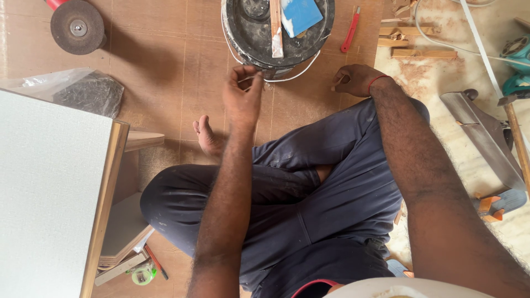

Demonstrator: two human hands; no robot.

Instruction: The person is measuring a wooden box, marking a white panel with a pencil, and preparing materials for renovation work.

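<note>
I am sitting cross-legged on the floor (165, 66). My left hand (243, 94) is up in front of me, and its fingers (249, 73) are pinching something tiny that I cannot make out. It is just beside the black bucket (259, 38), near its white wire handle (298, 70). My right hand (356, 79) is curled by my knee, fingers pressed together around a small bit.

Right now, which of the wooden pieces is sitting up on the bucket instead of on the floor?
The long wood strip lies across the top of the black bucket, beside a blue scraper. The short wood blocks lie on the dusty floor to the right, beyond the right hand.
</note>
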